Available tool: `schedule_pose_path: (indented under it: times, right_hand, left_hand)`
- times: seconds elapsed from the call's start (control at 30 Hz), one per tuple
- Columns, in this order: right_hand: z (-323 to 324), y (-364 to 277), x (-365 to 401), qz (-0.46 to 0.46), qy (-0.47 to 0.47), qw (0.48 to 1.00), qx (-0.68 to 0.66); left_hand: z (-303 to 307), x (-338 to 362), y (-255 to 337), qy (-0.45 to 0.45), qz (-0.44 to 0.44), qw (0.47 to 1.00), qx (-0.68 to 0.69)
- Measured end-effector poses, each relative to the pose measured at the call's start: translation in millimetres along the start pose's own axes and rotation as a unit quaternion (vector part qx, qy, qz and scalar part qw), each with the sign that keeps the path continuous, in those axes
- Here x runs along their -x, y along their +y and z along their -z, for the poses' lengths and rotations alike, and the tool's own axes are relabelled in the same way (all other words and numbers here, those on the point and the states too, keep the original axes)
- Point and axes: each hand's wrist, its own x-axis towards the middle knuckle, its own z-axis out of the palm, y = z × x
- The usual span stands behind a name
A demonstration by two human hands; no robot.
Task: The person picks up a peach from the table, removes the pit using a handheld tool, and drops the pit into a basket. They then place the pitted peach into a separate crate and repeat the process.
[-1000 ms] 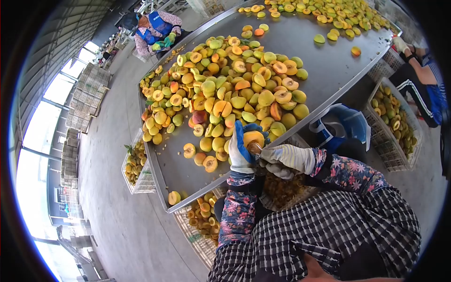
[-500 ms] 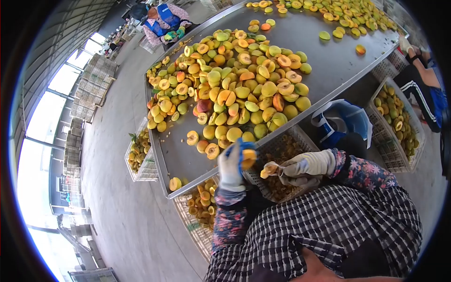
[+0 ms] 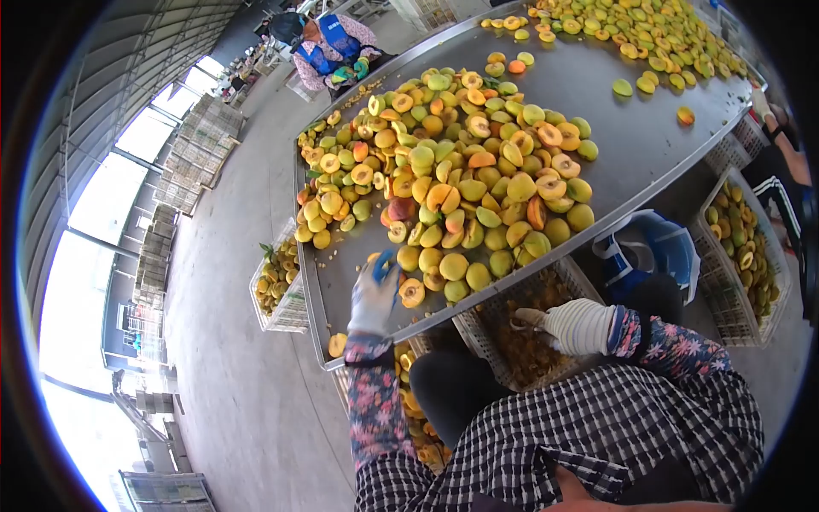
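Note:
My left hand [image 3: 375, 294], in a white glove with blue fingertips, reaches over the near edge of the metal table [image 3: 337, 286]. Its fingers are apart beside a peach half [image 3: 411, 293], and another piece of fruit shows partly behind them. A large heap of halved yellow-green peaches [image 3: 461, 188] lies just beyond. My right hand [image 3: 572, 327], gloved in white, is closed above a crate of pits and scraps [image 3: 546, 294]. What its fingers hold is hidden from this angle.
Below the table's near corner stands a crate of peach halves [image 3: 422, 427]. More filled crates stand at left [image 3: 277, 286] and right [image 3: 740, 247], with a blue-and-white bucket [image 3: 653, 256] near my knee. Across the table a co-worker [image 3: 333, 47] handles fruit.
My left hand has moved left and onto the table; the peach half it held is gone from it. My right hand has turned down over the crate, and the pale piece at its tool no longer shows.

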Motion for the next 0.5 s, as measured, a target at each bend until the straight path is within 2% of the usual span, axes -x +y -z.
schedule_pose_path:
  times: [0.03,0.1,0.13,0.17,0.23,0.37,0.4,0.5]
  right_hand:
    - [0,1,-4,0.016,0.022,0.999,-0.021]
    - [-3,2,-15,0.047,0.063,0.995,-0.065]
    - [-1,5,-19,0.054,0.05,0.993,-0.095]
    - [-6,10,-24,0.093,0.098,0.984,-0.116]
    - [-22,24,-32,0.169,0.19,0.954,-0.157]
    - [-16,34,-33,0.153,0.179,0.955,-0.181]
    - [-13,34,-32,0.143,0.172,0.956,-0.191]
    - [0,31,-28,0.111,0.148,0.961,-0.206]
  left_hand:
    - [-12,-24,14,-0.009,-0.003,1.0,0.004]
    - [-39,-67,38,-0.005,-0.107,0.992,-0.065]
    - [-53,-90,41,-0.035,-0.128,0.986,-0.1]
    - [-69,-113,39,-0.063,-0.148,0.978,-0.135]
    - [-94,-150,37,-0.119,-0.136,0.977,-0.117]
    - [-108,-172,50,-0.21,-0.053,0.959,-0.185]
    - [-107,-173,42,-0.197,-0.081,0.965,-0.156]
    - [-97,-162,29,-0.183,0.03,0.979,-0.09]
